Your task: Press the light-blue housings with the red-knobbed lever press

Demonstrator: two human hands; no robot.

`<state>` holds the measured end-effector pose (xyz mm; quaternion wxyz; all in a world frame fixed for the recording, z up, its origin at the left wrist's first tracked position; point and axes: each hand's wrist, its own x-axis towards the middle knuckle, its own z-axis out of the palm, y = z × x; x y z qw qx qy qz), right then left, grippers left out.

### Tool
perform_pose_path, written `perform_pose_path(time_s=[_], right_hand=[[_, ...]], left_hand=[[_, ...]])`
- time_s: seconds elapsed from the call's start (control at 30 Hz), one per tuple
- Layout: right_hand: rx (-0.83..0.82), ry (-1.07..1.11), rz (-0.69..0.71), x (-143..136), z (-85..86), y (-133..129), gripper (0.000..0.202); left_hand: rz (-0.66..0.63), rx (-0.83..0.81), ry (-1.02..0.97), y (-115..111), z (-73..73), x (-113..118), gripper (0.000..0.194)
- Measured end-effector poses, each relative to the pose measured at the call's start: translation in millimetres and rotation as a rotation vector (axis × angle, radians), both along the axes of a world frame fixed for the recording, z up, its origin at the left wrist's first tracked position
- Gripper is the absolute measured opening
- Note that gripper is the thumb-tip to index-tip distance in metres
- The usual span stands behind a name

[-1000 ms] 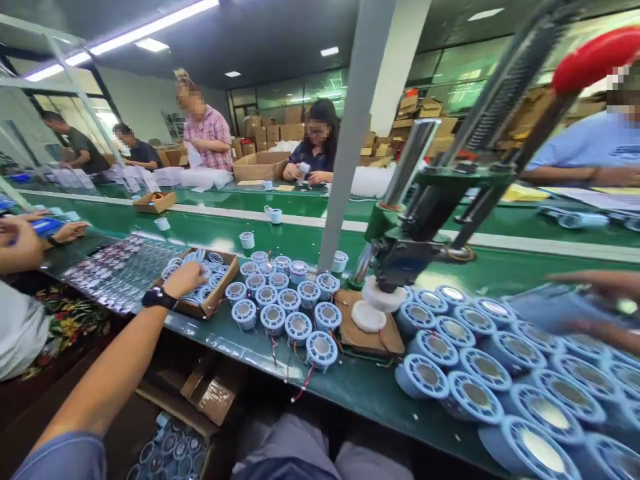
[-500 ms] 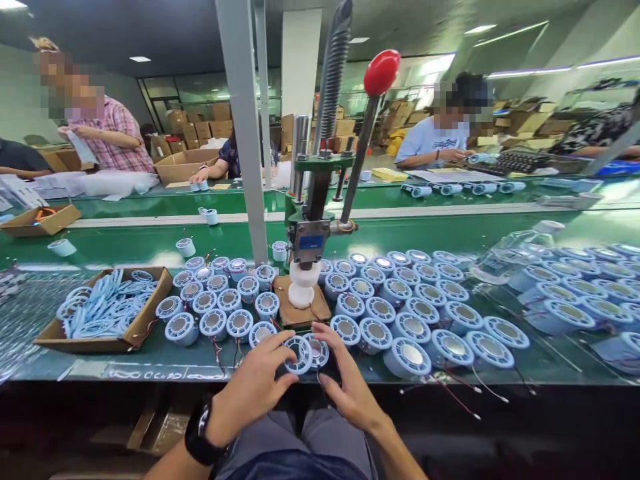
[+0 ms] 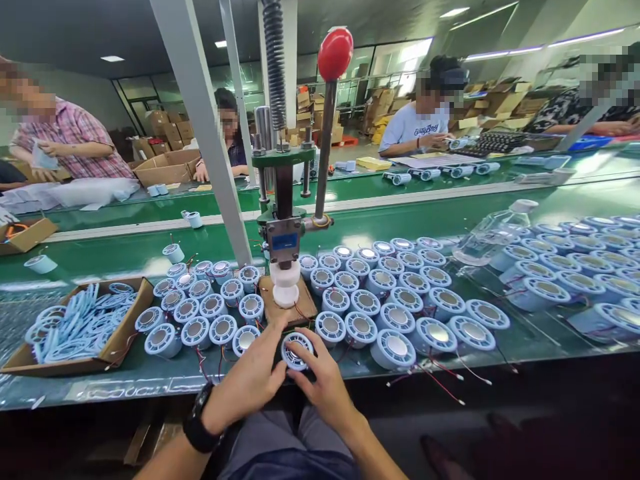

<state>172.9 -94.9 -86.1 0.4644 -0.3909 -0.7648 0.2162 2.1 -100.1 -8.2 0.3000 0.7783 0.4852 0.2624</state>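
A round light-blue motor housing [image 3: 296, 359] stands at the table's near edge, in front of the press. Over its top face and near side lie the fingers and thumb of my right hand [image 3: 324, 381], which grips it. My left hand [image 3: 253, 375] is at the housing's left side, fingers stretched toward the press base and thumb apart; its fingertips are partly hidden. A light-blue ring appears to sit on top of the housing, partly covered by my right fingers. Behind stands the hand press [image 3: 284, 227] with its red-knobbed lever [image 3: 327, 133] and white pressing block [image 3: 285, 283].
At left, a cardboard tray [image 3: 135, 313] holds many light-blue rings [image 3: 83, 323]. Rows of similar housings [image 3: 395, 347] with loose wires stand on both sides of the press. A clear plastic bottle [image 3: 493, 233] lies at right. A grey post [image 3: 200, 133] rises behind; co-workers sit across the table.
The light-blue ring has moved from my left hand onto the housing. My right hand has closed over the housing, and my left fingers have straightened. The camera view has shifted.
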Motion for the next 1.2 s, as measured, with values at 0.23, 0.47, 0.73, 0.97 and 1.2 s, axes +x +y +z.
perform_pose_path(time_s=[0.23, 0.47, 0.73, 0.97, 1.2], right_hand=[[0.052, 0.073, -0.171, -10, -13.4, -4, 0.066], [0.063, 0.012, -0.131, -4, -9.2, -3, 0.069], [0.042, 0.038, -0.126, -4, -15.5, -4, 0.075], [-0.012, 0.046, -0.168, -6, -18.4, -5, 0.081], [-0.003, 0.052, -0.153, -6, -14.6, -6, 0.081]], left_hand=[[0.323, 0.017, -0.050, -18, -36.9, 31, 0.066], [0.061, -0.058, 0.035, 7, 2.2, 20, 0.069], [-0.024, -0.130, 0.067, 10, 3.4, 15, 0.076], [0.260, -0.090, -0.049, -10, -26.8, 33, 0.056], [0.214, -0.141, -0.074, -10, -23.5, 28, 0.066]])
